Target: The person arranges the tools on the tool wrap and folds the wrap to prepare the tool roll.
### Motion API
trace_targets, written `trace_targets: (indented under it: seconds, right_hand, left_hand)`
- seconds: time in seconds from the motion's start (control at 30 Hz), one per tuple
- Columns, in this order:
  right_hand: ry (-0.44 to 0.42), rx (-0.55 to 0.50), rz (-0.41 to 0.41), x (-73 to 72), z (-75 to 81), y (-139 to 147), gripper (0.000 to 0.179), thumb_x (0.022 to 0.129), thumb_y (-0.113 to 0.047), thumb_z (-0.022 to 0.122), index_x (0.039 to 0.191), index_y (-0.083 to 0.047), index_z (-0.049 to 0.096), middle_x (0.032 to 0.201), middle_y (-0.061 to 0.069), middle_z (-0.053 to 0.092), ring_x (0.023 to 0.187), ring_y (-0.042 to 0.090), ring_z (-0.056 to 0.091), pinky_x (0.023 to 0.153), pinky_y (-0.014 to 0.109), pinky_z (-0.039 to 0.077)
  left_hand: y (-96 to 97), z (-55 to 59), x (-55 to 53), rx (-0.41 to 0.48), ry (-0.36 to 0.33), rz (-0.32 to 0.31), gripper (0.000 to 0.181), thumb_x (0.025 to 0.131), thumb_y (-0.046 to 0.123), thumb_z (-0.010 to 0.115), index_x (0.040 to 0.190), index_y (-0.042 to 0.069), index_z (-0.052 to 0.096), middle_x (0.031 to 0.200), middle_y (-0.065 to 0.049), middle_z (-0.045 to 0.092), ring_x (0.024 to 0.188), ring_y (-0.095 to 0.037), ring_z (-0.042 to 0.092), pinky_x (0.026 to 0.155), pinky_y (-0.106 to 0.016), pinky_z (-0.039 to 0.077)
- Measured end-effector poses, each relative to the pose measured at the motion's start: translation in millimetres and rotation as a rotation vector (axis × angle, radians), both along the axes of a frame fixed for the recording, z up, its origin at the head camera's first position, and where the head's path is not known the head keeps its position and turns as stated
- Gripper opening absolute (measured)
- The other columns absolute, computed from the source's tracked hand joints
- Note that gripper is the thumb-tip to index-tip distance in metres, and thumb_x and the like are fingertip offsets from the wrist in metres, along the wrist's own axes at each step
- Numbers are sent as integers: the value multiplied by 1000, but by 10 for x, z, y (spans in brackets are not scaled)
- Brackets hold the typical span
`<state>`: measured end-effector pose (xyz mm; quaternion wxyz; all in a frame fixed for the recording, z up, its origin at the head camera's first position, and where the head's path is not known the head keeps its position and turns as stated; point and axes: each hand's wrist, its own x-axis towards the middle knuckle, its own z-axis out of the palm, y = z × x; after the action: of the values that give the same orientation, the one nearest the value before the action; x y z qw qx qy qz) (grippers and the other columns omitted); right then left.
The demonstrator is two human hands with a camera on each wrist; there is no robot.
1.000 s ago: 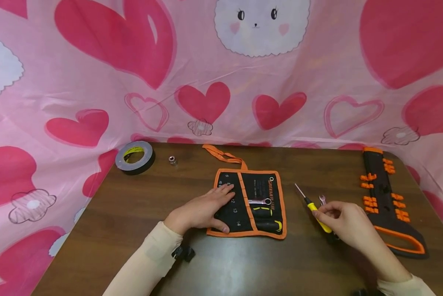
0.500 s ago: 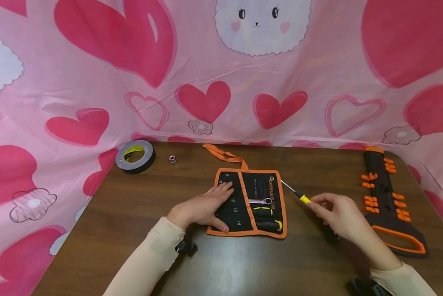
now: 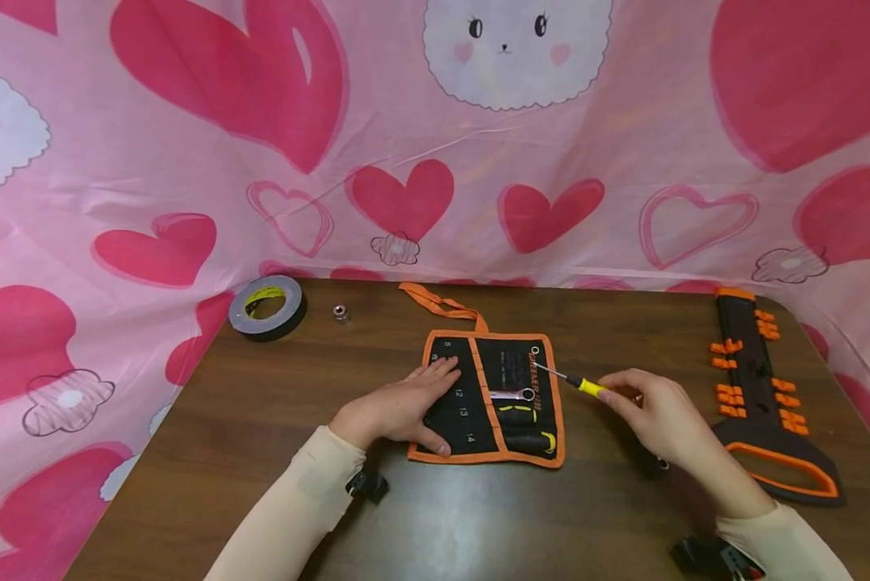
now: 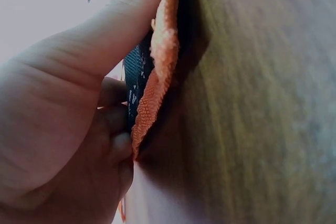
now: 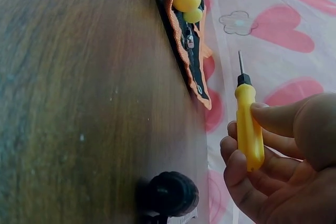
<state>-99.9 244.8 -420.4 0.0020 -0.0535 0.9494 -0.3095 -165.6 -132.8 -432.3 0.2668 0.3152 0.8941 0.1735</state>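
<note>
A black tool pouch (image 3: 483, 373) with orange edging and printed numbers lies on the wooden table. My left hand (image 3: 404, 407) rests on its left part, fingers spread; in the left wrist view the thumb lies along the orange edge (image 4: 164, 51). A ring-ended wrench (image 3: 508, 395) and two black-and-yellow handles (image 3: 528, 441) sit in its right pockets. My right hand (image 3: 656, 411) pinches a small screwdriver (image 3: 589, 387) by its yellow handle. The shaft points left and overlaps the pouch's right side in the head view. The right wrist view shows the screwdriver (image 5: 250, 129) between thumb and fingers.
A roll of tape (image 3: 282, 323) and a small metal socket (image 3: 340, 313) lie at the back left. A black holder with orange clips (image 3: 750, 379) lies on the right. Below my right hand is a dark object (image 5: 173, 193), partly hidden in the head view. Heart-printed cloth (image 3: 478, 194) hangs behind.
My right hand has carried the screwdriver left, away from the spot by the holder, until its tip overlaps the pouch's right side. The left hand has stayed on the pouch.
</note>
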Motion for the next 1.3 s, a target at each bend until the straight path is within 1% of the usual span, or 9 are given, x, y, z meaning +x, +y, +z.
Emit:
trace_targets:
  seconds: [0.27,0.37,0.5,0.6,0.7,0.87,0.93,1.1,1.3]
  right_hand:
    - [47,-5,19,-28,-24,-41,20,99,-10,77,119,-4,80,105,12,78,77,19,53,63,26,40]
    - [59,1,28,-47,-33,-64,20,99,-10,78,118,-5,81,110,14,80,81,20,59,67,28,43]
    - [41,3,47,-82,-30,-104,21,100,-11,78,120,-5,80,113,14,79,89,22,66,75,35,52]
    - [19,3,62,-108,-26,-133,22,100,-11,77,121,-5,79,113,13,79,92,23,67,81,41,55]
    - [7,1,69,-128,-22,-158,23,100,-10,76,123,-5,79,113,12,78,91,23,65,80,40,55]
    - [19,-4,76,-156,-20,-189,22,100,-9,76,122,-4,79,111,12,78,89,21,64,77,34,53]
    - [29,-7,83,-169,-26,-203,22,100,-9,77,121,-4,80,111,12,79,90,22,65,77,34,53]
    - [40,-22,109,-207,-48,-253,22,99,-11,78,120,-3,80,112,14,80,93,25,69,81,45,57]
    - [13,-28,126,-256,-51,-327,22,99,-11,78,120,-3,80,114,15,80,95,26,69,86,53,59]
  left_hand:
    - [-1,-1,5,9,-7,7,116,85,49,92,174,15,24,184,0,9,172,-21,5,139,-47,15]
    - [4,3,1,8,-13,6,117,85,49,91,174,15,24,184,1,9,172,-20,4,139,-47,14]
    - [10,1,-5,2,-11,2,118,85,50,91,174,15,23,185,1,8,171,-20,4,139,-46,13]
    - [12,-7,-6,-1,-7,1,118,84,50,91,174,15,23,184,1,8,172,-20,4,139,-47,14]
    - [11,-15,-6,-2,-9,2,118,84,50,91,174,16,23,185,1,8,172,-20,4,139,-47,14]
    - [6,-23,-12,1,-5,-3,118,84,51,91,174,15,23,184,1,8,172,-20,3,139,-46,13]
    - [5,-24,-14,-1,-2,-4,119,84,51,91,174,16,22,185,1,8,172,-19,3,139,-46,13]
    - [-1,-20,-13,-2,2,-5,119,84,52,91,174,15,22,185,1,8,172,-20,4,139,-46,13]
    - [-6,-22,-10,-5,3,-2,119,84,53,90,174,16,22,185,1,8,171,-19,4,139,-46,13]
